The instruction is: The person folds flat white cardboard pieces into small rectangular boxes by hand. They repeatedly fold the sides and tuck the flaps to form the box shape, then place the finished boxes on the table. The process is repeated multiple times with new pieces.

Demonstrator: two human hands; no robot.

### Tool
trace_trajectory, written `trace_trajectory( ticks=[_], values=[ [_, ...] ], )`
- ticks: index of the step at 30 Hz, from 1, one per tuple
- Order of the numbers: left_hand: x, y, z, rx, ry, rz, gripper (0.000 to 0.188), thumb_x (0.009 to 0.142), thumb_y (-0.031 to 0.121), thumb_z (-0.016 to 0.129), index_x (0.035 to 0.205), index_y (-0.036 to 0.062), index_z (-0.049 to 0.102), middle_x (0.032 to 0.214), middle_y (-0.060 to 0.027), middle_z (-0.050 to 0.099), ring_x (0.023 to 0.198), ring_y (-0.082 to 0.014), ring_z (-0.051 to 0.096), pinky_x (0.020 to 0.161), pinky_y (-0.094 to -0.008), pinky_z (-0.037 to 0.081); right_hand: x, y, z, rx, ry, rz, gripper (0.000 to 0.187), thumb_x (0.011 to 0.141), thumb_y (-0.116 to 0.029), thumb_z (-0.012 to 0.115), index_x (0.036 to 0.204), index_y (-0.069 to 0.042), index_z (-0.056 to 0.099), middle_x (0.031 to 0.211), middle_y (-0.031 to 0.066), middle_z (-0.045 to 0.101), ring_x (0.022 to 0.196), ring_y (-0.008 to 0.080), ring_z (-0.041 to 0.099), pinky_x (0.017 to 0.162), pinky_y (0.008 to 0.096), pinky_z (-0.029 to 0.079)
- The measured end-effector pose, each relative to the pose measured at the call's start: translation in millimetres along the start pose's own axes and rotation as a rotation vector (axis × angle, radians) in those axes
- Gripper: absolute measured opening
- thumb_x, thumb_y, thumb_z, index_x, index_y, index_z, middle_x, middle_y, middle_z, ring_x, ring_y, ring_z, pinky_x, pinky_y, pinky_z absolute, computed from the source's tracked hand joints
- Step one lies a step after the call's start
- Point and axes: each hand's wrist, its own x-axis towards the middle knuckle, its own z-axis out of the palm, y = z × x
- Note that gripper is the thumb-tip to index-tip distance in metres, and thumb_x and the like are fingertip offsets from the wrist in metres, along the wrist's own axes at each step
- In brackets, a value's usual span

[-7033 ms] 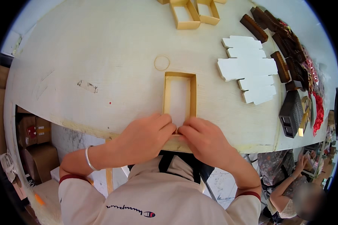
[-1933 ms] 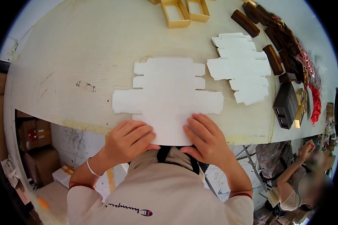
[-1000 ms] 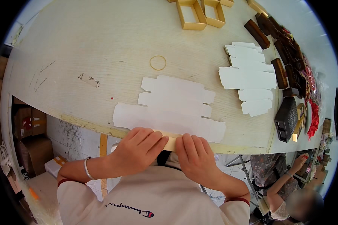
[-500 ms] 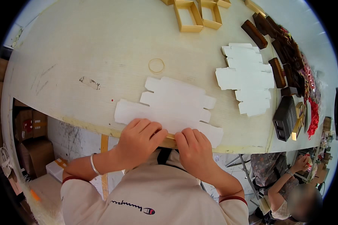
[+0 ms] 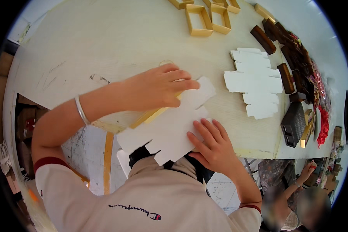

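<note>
A flat white cardboard box blank [image 5: 181, 123] with slotted flaps lies at the table's near edge, turned at an angle, one end jutting over the edge toward me. Along its left side a folded-up strip shows its gold face. My left hand [image 5: 158, 87] reaches across that side, fingers bent and thumb against the strip, pinching the blank; the fingers partly cover the fold. My right hand [image 5: 214, 145] rests on the blank's right part with its fingers spread. Just beyond my left hand, a thin rubber band [image 5: 166, 62] is partly hidden.
A stack of white blanks [image 5: 255, 83] lies to the right. Gold open boxes [image 5: 199, 21] stand at the far side. Brown ridged pieces [image 5: 263, 39], a black basket-like container [image 5: 292, 123] and red material [image 5: 323, 127] line the right side. Another person [image 5: 294, 205] works at lower right.
The blank has been turned and shifted toward me, and its gold strip now shows. My left hand has moved up and away from me; my right hand has moved slightly right and spread its fingers.
</note>
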Motion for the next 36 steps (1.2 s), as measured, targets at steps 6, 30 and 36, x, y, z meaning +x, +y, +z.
trace_trajectory(
  ticks=[6,30,36],
  values=[
    [11.6,43.8,-18.0,-0.040,-0.124,-0.120,0.017,0.073,0.019,0.066,0.086,0.0070,0.064,0.125,-0.0106,0.055,0.108,-0.0276,0.052,0.093,-0.0403,0.043,-3.4,-16.5,26.7,-0.058,0.217,-0.018,0.023,0.074,-0.002,0.065,0.096,0.006,0.065,0.100,0.0140,0.058,0.092,0.0260,0.059,0.078,0.0365,0.050],
    [-28.3,106.1,45.5,0.001,0.340,-0.553,0.028,0.071,0.018,0.074,0.096,0.0071,0.067,0.101,-0.0048,0.062,0.085,-0.0212,0.057,0.069,-0.0357,0.047,29.4,-9.8,18.9,-0.173,0.204,0.127,0.025,0.078,-0.011,0.066,0.101,-0.003,0.063,0.110,0.0132,0.057,0.100,0.0275,0.057,0.085,0.0408,0.046],
    [-48.0,121.9,45.7,0.140,0.298,-0.320,0.024,0.074,0.020,0.069,0.092,0.0047,0.066,0.101,-0.0049,0.063,0.081,-0.0176,0.058,0.069,-0.0294,0.051,1.6,-21.4,21.4,-0.036,0.123,-0.022,0.031,0.080,-0.021,0.068,0.100,0.001,0.063,0.101,0.0102,0.057,0.090,0.0225,0.056,0.078,0.0360,0.048]
  ],
)
